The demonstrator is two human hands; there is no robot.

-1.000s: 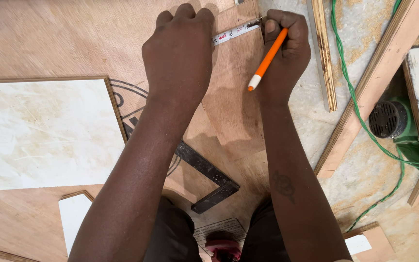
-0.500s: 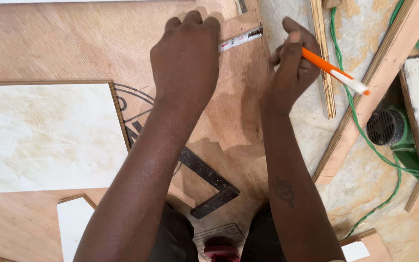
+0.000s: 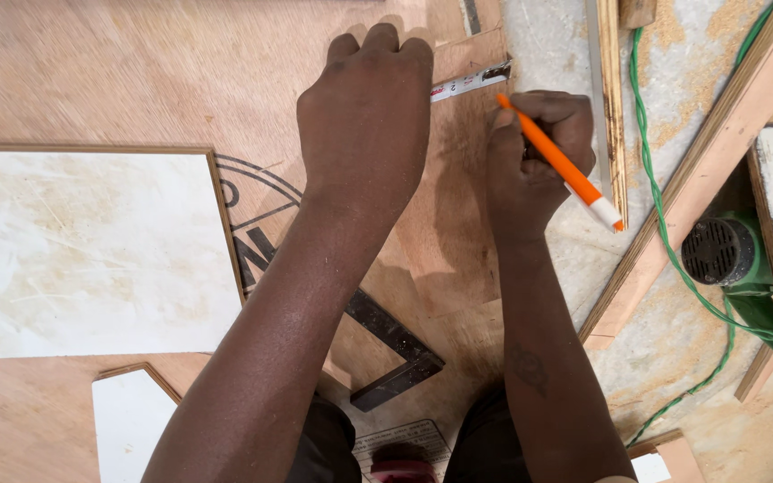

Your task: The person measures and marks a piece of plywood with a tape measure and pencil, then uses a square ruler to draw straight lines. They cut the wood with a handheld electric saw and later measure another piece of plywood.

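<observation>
my left hand (image 3: 364, 125) is lying knuckles up on the plywood sheet (image 3: 136, 72), fingers curled down and pressing on a measuring tape (image 3: 469, 82); whether they are closing around anything underneath i cannot tell. the tape's pale blade is sticking out from under that hand toward my right, lying flat on the plywood, its end close to the sheet's edge. my right hand (image 3: 530, 161) is gripping an orange pen (image 3: 558, 163) with a white cap end, fingers closed around the barrel. the pen is tilting, its orange tip pointing down at the plywood just beside the tape's end, its white end sticking out toward my right. a dark metal square (image 3: 395, 344) is lying on the plywood between my forearms, partly hidden by my left arm. a white laminated panel (image 3: 82, 250) is resting on the sheet to my left. off to my right a green cable (image 3: 664, 215) is running over sawdust between wooden battens (image 3: 700, 170), and a green power tool (image 3: 735, 264) is sitting beyond them.
</observation>
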